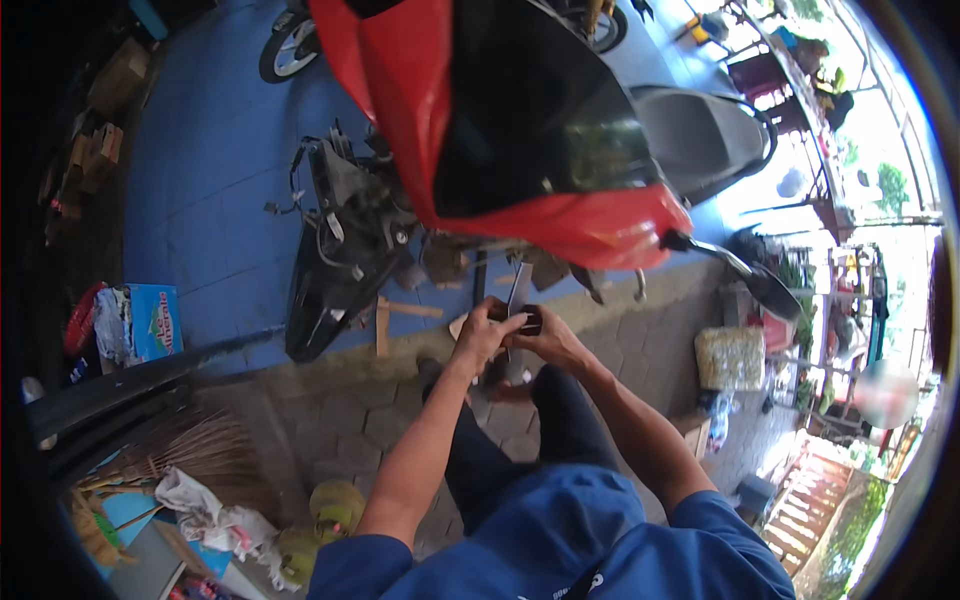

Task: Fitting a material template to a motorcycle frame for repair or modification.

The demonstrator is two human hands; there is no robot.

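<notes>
A blue tiled floor [210, 220] spread beneath everything at the upper left, meeting grey hexagonal paving [350, 420] below. Over both loomed a motorcycle [545, 100] in red and black, its bodywork filling the upper middle. A dark frame assembly [335, 290] with loose cables and a black fender stood just to its left. At the lower left lay a twig broom [215, 455]; a grey seat [695, 135] showed at the upper right, beyond the red panels. Smaller were a blue box [153, 320] by the floor's left edge and a mirror [770, 292] jutting out rightward.

The left hand [482, 335] and right hand [550, 338] met below the bodywork, nearly touching. Each grip was narrow, closed on a small dark piece [533, 319] between them. Whether it joined the slim strip [519, 287] rising behind could not be told.
</notes>
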